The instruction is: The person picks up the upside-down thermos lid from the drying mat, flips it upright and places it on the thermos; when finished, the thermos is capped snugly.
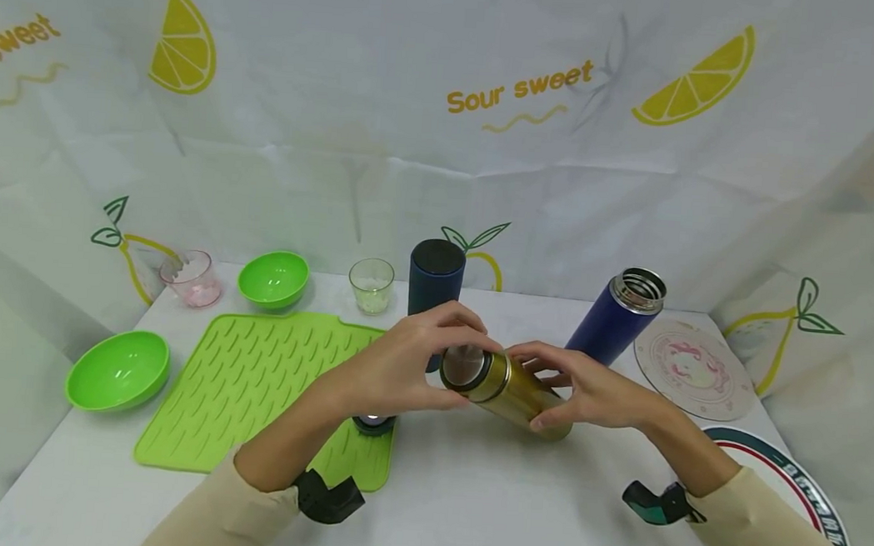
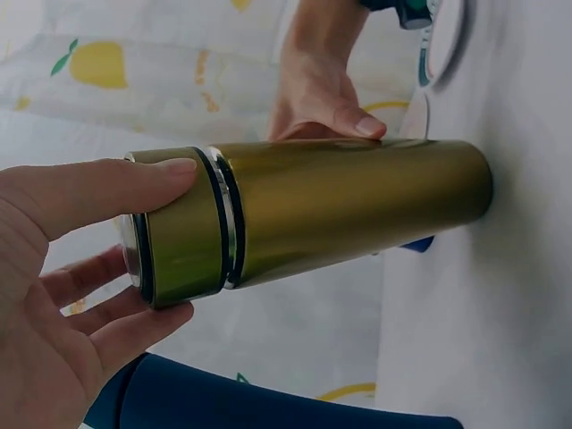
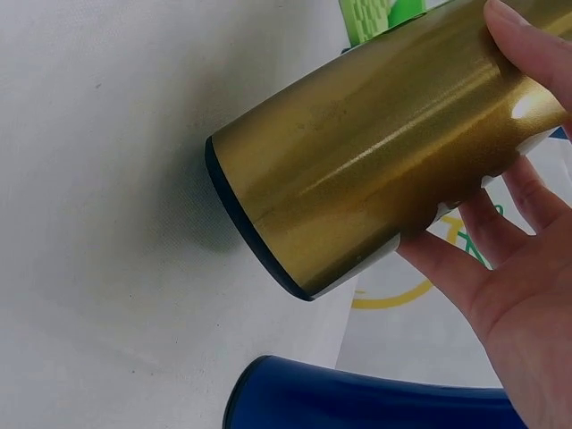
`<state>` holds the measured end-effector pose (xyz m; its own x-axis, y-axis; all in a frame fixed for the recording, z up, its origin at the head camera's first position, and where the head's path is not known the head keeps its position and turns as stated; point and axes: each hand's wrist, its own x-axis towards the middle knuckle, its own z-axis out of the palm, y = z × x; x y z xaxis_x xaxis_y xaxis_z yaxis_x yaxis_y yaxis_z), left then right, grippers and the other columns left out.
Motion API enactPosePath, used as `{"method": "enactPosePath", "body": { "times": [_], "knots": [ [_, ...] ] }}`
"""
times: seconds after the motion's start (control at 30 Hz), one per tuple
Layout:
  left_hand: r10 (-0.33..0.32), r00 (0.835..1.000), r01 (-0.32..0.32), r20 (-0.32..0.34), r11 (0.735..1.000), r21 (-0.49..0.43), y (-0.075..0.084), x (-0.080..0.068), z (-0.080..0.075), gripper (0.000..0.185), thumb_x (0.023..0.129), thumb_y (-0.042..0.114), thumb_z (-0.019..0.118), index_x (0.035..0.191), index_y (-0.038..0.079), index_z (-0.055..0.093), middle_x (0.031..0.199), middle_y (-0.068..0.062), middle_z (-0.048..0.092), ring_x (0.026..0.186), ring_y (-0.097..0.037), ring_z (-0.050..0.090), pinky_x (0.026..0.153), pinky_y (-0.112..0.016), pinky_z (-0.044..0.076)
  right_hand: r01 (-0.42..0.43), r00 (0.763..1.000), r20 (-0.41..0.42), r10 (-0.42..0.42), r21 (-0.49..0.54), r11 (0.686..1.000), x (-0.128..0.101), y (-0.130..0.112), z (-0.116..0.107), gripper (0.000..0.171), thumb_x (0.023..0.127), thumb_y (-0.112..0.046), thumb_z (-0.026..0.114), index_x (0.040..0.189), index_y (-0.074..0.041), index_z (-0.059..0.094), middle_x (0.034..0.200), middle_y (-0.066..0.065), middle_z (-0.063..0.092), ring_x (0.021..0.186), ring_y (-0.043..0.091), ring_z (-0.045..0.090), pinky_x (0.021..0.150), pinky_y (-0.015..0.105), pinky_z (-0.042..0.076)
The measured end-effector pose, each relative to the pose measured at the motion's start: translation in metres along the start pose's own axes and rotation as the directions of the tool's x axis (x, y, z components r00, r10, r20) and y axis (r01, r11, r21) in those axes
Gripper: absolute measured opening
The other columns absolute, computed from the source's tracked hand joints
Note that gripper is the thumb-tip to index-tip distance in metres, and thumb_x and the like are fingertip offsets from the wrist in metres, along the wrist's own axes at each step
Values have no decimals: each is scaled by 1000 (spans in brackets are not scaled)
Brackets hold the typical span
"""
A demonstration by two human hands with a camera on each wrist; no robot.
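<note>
Left hand (image 1: 401, 363) fingers curled round cap of tilted gold metal flask (image 1: 508, 392); right hand (image 1: 587, 391) grips body. Risk: smooth body slipping, striking near blue flask (image 1: 618, 317).

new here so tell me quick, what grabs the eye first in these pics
The gold flask, tilted at table centre: the left hand grips its cap end, the right hand its body. Next, the bright green mat on the left, and the open blue flask behind the hands.
</note>
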<state>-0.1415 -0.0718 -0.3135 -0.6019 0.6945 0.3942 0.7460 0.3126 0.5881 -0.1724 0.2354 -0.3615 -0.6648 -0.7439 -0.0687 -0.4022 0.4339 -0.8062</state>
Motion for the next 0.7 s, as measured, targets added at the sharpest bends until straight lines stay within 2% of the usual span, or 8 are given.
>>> {"method": "enactPosePath", "body": {
  "times": [0.07,0.17,0.27,0.37,0.43,0.5,0.6,0.7],
  "knots": [
    [-17,1000,17,10,999,30,2,-1,0,64,77,13,89,136,17,65,129,-3,59,115,-13,60,95,-27,56,0,1000,1,0,-3,1000,0,0,0,78,82,-22,86,149,-23,46,146,6,56,132,33,58,106,54,53],
    [-67,998,69,-22,990,126,5,-1,1,71,77,32,90,141,20,61,130,0,59,114,-12,61,94,-28,56,3,1000,-1,-3,-8,1000,0,0,0,79,82,-22,86,149,-22,45,147,6,56,132,33,59,105,53,54],
    [-104,992,116,-65,970,213,7,-1,3,71,76,49,87,138,22,64,124,2,61,104,-10,63,84,-24,55,4,1000,-4,-4,-14,1000,-1,0,0,79,82,-22,86,150,-22,45,148,7,55,131,33,59,105,52,54],
    [-78,996,86,-52,979,184,7,0,2,58,79,41,87,131,21,70,121,1,62,101,-10,62,81,-21,55,4,1000,-1,-4,-7,1000,-1,0,0,78,83,-21,85,150,-22,45,148,7,54,132,33,59,106,50,54],
    [-35,999,36,-12,991,127,6,0,-1,54,80,24,88,131,19,70,124,-1,62,107,-11,62,87,-23,55,0,1000,2,0,-4,1000,-1,-1,0,78,83,-21,85,150,-22,45,148,7,54,133,33,58,106,45,55],
    [-9,1000,7,25,997,77,5,0,-3,60,77,13,88,134,18,68,131,-2,60,119,-14,59,95,-28,56,-2,1000,4,2,-1,1000,-1,-1,0,78,83,-21,85,150,-22,45,149,7,54,133,33,58,107,38,54],
    [-47,999,45,16,992,119,6,-1,-3,67,77,25,90,138,20,64,135,-1,56,122,-15,57,98,-30,55,-2,1000,2,2,-8,1000,-1,-1,0,78,83,-21,85,150,-23,45,148,7,54,133,32,58,106,34,53],
    [-116,992,122,-37,972,199,9,0,1,73,74,46,90,138,22,64,129,1,58,111,-12,61,89,-27,56,1,1000,-1,-1,-9,1000,-1,-1,-1,78,83,-21,85,150,-22,45,148,6,55,132,32,59,106,41,54]
  ]
}}
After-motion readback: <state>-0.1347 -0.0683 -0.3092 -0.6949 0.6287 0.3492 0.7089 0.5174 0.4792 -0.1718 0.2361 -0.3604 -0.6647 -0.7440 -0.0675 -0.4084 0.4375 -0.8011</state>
